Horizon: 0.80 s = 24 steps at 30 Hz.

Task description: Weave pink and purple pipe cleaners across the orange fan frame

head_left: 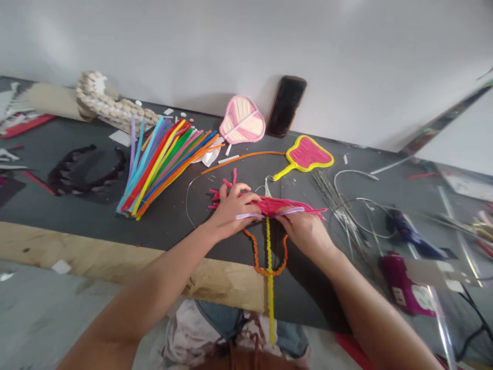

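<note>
Dark tabletop [96,213], lilac strip [291,210] handheld

Both arms are bare, the left forearm [162,288] toward 8 o'clock and the right forearm [365,308] toward 4, each narrowing to a bare hand. At 6 o'clock shows a loose, creased garment [188,331] of pale, off-white cloth mottled with pinkish grey, with muted blue-teal patches [221,319]. Below these, brown fabric [219,362] bears thin, dangling, cord-like strips [232,354].
</note>
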Tool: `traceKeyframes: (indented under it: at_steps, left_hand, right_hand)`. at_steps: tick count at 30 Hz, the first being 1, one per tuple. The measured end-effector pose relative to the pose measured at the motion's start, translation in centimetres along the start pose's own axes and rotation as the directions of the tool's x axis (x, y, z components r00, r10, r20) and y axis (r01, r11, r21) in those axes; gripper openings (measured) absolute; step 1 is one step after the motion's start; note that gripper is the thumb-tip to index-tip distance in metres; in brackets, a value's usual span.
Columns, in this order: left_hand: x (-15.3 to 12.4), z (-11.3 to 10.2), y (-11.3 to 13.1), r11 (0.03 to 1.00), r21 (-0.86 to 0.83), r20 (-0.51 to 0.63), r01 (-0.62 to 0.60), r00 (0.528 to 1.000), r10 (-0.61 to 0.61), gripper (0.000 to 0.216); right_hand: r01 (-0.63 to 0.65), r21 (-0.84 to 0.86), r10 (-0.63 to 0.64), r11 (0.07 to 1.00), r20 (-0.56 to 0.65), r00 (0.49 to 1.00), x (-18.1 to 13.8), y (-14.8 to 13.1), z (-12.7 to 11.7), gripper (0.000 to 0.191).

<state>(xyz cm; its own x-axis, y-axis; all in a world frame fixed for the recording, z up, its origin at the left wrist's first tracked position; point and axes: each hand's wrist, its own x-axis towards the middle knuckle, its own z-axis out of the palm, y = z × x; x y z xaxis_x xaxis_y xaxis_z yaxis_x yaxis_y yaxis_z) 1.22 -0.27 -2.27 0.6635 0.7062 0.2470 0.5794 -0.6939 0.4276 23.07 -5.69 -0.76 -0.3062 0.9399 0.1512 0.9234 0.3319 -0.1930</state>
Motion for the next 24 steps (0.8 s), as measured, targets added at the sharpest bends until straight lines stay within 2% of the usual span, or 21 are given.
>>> traceKeyframes:
  at_steps: [10, 16, 24]
  left_hand:
    - [-0.1, 0.2, 0.3, 0.999, 0.034, -0.039, -0.004, 0.999, 0.006, 0.016]
    - [-0.1, 0.2, 0.4, 0.999, 0.043, -0.051, 0.012, 0.999, -0.009, 0.018]
    - [0.3, 0.7, 0.7, 0.994, 0.075, -0.082, 0.079, 0.994, -0.073, 0.024]
  right_hand:
    - [0.093, 0.177, -0.069, 0.980, -0.138, 0.988, -0.4, 0.4, 0.9, 0.020]
    - [0.157, 0.189, -0.124, 0.969, -0.174, 0.977, -0.2, 0.2, 1.2, 0.023]
    - [-0.079, 0.155, 0.090, 0.985, -0.064, 0.994, 0.4, -0.6, 1.5, 0.021]
